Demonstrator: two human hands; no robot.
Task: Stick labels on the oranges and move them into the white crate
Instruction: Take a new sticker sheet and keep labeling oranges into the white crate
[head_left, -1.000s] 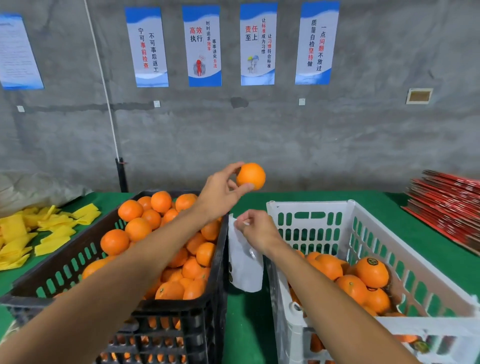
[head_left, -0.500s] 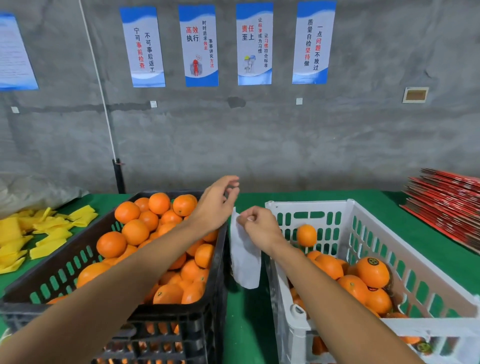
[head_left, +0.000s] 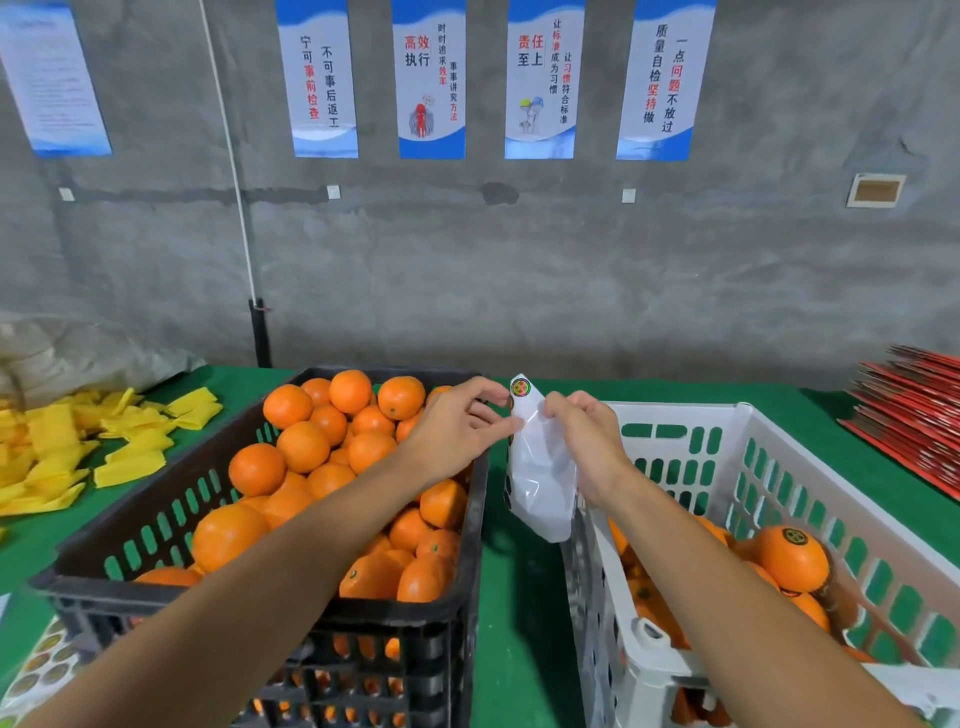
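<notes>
Lighting's pretty flat and even, moderately bright, no hard sun anywhere. Shadows stay soft: a dim patch on the green felt-covered table (head_left: 514, 613) between the two crates. A mild sheen sits on the glossy white plastic label backing sheet (head_left: 540, 483) and on the round orange fruits (head_left: 304, 447). Wide-angle lens bends things noticeably, with the blue-and-white wall posters (head_left: 431, 78) leaning outward near the top. Corners go soft and smeary, especially the bottom left. Overall a bit compressed-looking.
</notes>
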